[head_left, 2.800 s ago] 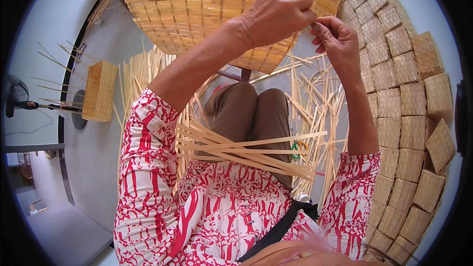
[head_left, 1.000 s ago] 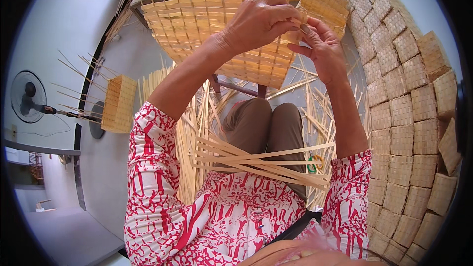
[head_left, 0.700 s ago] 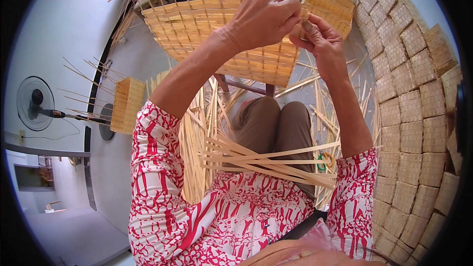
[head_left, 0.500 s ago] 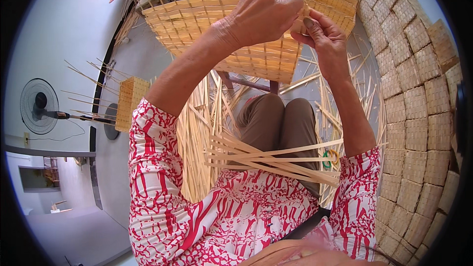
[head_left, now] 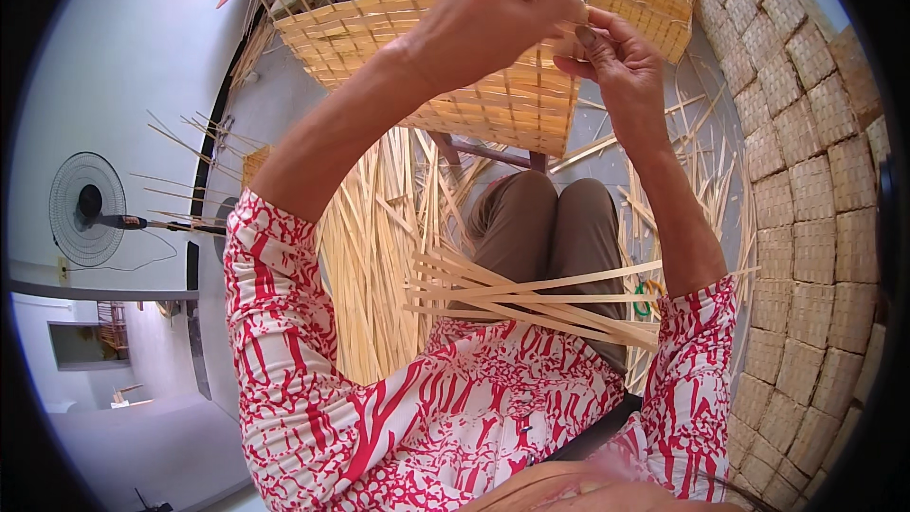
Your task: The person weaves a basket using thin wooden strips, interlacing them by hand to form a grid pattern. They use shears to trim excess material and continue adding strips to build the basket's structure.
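Yellow weave forms one basket (head_left: 517,114) just under both hands: the right hand (head_left: 627,62) pinches its upper corner; the left hand (head_left: 488,24) beside it is too blurred to judge. Pulling hard could split the rim. Below the hands, overlapping, uncountable strips (head_left: 483,282) cross two legs (head_left: 519,218); far left, one fan (head_left: 88,201).

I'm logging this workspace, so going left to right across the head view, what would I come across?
Pedestal fan → partly hidden small woven basket → heap of pale flat strips → left hand → right hand → wall of stacked woven pieces.
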Action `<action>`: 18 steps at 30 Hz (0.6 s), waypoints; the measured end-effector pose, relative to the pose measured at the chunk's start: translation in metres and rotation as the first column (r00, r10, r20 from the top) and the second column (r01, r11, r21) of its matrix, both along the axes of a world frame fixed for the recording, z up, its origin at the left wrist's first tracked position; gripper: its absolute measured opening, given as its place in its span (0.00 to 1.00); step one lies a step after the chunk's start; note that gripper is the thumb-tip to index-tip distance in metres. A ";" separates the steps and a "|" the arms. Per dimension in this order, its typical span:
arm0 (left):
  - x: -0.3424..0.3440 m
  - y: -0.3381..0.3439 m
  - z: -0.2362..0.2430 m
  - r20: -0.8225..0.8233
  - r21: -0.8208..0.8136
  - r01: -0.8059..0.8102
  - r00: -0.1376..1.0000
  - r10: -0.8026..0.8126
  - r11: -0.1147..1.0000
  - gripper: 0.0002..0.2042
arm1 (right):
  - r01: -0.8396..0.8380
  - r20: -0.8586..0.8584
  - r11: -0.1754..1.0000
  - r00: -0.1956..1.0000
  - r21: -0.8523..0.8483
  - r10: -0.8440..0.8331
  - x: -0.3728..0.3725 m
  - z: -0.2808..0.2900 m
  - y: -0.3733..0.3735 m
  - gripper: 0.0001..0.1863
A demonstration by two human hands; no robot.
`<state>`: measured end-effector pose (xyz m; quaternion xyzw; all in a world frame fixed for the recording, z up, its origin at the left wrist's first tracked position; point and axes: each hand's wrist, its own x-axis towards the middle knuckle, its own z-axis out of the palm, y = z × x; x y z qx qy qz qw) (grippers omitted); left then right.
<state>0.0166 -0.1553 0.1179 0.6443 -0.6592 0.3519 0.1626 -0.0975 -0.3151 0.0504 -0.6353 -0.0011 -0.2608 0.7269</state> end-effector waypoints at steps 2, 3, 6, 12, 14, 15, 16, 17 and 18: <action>0.000 0.012 0.001 -0.283 -0.103 -0.112 0.956 0.079 0.988 0.22 | 0.001 -0.008 1.000 1.000 -0.020 -0.001 0.000 -0.003 -0.003 0.15; -0.002 0.012 0.005 -0.497 -0.068 -0.140 0.863 0.088 0.988 0.17 | 0.006 -0.003 1.000 1.000 -0.016 -0.007 0.000 -0.004 -0.003 0.15; -0.001 0.010 0.018 -0.898 0.028 -0.138 0.432 0.086 0.990 0.11 | 0.009 0.016 1.000 1.000 -0.017 -0.008 -0.003 -0.004 0.001 0.14; 0.001 0.000 0.017 -0.887 0.176 -0.162 0.402 0.228 0.971 0.13 | 0.034 0.014 0.999 0.999 -0.041 -0.034 -0.007 -0.006 0.001 0.13; -0.003 -0.005 0.011 -0.821 0.107 -0.203 0.535 0.202 0.973 0.14 | 0.053 0.005 0.997 0.999 -0.053 -0.053 -0.008 -0.007 -0.006 0.12; -0.006 -0.008 0.008 -0.779 0.069 -0.217 0.598 0.189 0.974 0.14 | 0.057 0.003 0.994 0.998 -0.093 -0.057 -0.007 -0.006 -0.012 0.12; -0.010 -0.011 0.005 -0.649 0.049 -0.232 0.732 0.208 0.971 0.09 | 0.062 0.002 0.989 0.998 -0.134 -0.062 -0.005 -0.004 -0.018 0.11; -0.011 -0.012 -0.001 -0.583 -0.025 -0.227 0.794 0.170 0.974 0.10 | 0.068 0.006 0.982 0.998 -0.178 -0.068 -0.003 -0.002 -0.027 0.11; -0.010 -0.011 -0.010 -0.506 -0.100 -0.218 0.851 0.139 0.971 0.15 | 0.089 0.002 0.979 0.996 -0.182 -0.091 0.002 0.001 -0.037 0.11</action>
